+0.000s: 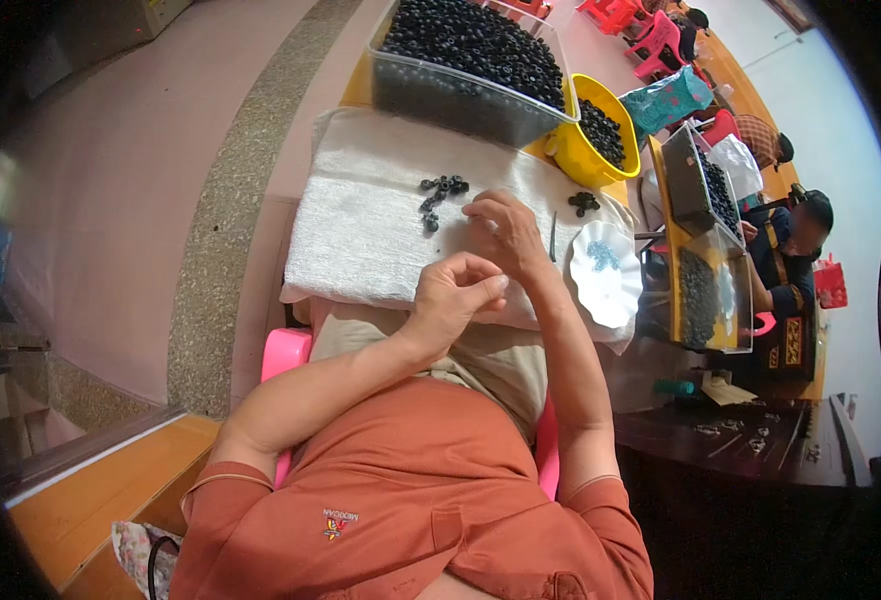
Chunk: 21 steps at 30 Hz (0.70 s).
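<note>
- The white towel is spread over the worktop in front of the person and serves as the landmark here.
- The left hand hovers over the towel's near edge, fingers curled in with thumb and fingertips pinched together; whatever small piece sits between them is too small to make out.
- The right hand rests on the towel just beyond the left hand, fingers bent down to the cloth; whether it grips anything cannot be told.
- A small cluster of black beads lies on the towel, just to the left of the right hand's fingertips.
- A second little heap of black rings sits near the towel's right edge.
- A thin dark needle-like rod lies on the towel just right of the right hand.
- A white scalloped dish holding bluish bits rests at the towel's right corner.
- Beyond the towel's far edge stands a clear plastic bin full of black beads, with a yellow bowl of the same just to its right.
</note>
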Available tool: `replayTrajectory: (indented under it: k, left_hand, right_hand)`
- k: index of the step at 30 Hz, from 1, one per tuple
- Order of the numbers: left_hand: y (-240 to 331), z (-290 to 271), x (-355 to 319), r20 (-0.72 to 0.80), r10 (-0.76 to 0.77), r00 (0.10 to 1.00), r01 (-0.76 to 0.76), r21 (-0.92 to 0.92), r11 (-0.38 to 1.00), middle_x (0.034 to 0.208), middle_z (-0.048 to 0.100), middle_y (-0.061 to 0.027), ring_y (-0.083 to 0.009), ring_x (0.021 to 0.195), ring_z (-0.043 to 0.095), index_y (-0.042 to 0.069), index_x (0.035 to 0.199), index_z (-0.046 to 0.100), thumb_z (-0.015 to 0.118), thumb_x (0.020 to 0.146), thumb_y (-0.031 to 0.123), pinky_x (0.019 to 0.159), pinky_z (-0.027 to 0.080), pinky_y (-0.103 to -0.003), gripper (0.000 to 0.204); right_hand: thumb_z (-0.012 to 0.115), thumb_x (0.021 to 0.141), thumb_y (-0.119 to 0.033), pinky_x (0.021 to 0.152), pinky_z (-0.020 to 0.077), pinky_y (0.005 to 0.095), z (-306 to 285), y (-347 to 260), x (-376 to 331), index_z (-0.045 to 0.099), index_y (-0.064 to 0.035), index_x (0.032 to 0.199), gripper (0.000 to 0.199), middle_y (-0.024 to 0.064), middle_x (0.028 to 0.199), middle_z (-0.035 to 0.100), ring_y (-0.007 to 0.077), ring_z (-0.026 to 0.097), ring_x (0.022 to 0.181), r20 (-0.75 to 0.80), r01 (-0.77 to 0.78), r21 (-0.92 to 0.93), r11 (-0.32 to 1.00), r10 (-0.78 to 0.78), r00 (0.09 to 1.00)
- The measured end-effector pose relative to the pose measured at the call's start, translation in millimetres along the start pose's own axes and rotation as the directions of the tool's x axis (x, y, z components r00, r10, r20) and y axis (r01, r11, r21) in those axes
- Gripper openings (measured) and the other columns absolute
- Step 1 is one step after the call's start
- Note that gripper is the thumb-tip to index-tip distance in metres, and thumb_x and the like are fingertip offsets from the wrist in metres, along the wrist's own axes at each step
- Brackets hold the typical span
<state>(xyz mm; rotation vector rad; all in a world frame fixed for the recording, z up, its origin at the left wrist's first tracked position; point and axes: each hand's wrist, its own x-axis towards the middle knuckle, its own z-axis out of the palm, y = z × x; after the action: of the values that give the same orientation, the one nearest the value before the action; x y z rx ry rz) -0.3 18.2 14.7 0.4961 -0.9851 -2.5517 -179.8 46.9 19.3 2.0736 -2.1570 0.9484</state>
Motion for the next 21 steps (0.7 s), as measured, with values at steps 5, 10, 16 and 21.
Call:
replayTrajectory:
  k: [5, 10, 16, 21]
  left_hand:
    - [0.0, 0.5, 0.2, 0.000, 0.000, 1.000, 0.000, -0.003, 1.000, 0.085, 0.066, -0.0028, -0.0098, 0.074, 0.066, 0.003, 0.098, 0.064, 0.070, 0.090, 0.006, 0.070, 0.058, -0.023, 0.011]
    - [-0.1, -1.6, 1.9, -0.019, -0.013, 1.000, 0.013, 0.022, 1.000, 0.085, 0.066, -0.0026, -0.0097, 0.074, 0.066, 0.003, 0.097, 0.064, 0.070, 0.089, 0.006, 0.069, 0.058, -0.023, 0.010]
    - [-2.0, -4.4, 4.6, -0.022, 0.001, 1.000, 0.000, 0.022, 1.000, 0.085, 0.066, -0.0023, -0.0097, 0.074, 0.065, 0.003, 0.096, 0.064, 0.071, 0.089, 0.006, 0.070, 0.059, -0.024, 0.010]
    - [-1.4, -3.9, 5.4, -0.030, -0.009, 0.999, 0.010, 0.023, 1.000, 0.087, 0.066, -0.0021, -0.0097, 0.074, 0.065, 0.003, 0.097, 0.063, 0.070, 0.089, 0.005, 0.072, 0.059, -0.025, 0.011]
  right_hand:
    - [0.062, 0.079, 0.001, 0.077, 0.0513, 0.0358, -3.3, 6.0, -11.3, 0.067, -0.0023, 0.098, 0.019, 0.0133, 0.095, 0.065, 0.0322, 0.065, 0.087, -0.040, -0.073, 0.070, 0.995, 0.076, 0.996]
    - [0.060, 0.079, 0.004, 0.079, 0.0511, 0.0370, -15.6, 11.3, -16.7, 0.065, -0.0005, 0.098, 0.020, 0.0147, 0.095, 0.063, 0.0343, 0.064, 0.088, 0.022, -0.175, 0.106, 0.979, 0.174, 0.984]
    - [0.065, 0.078, -0.002, 0.087, 0.0484, 0.0416, -32.2, 10.6, -8.3, 0.064, -0.0033, 0.101, 0.023, 0.0143, 0.100, 0.063, 0.0342, 0.059, 0.099, 0.280, -0.125, -0.309, 0.943, 0.216, 0.935]
    - [0.061, 0.085, -0.009, 0.085, 0.0490, 0.0415, -28.9, 12.3, -6.6, 0.069, -0.0035, 0.094, 0.014, 0.0149, 0.096, 0.065, 0.0353, 0.059, 0.096, 0.274, -0.110, -0.260, 0.959, 0.183, 0.944]
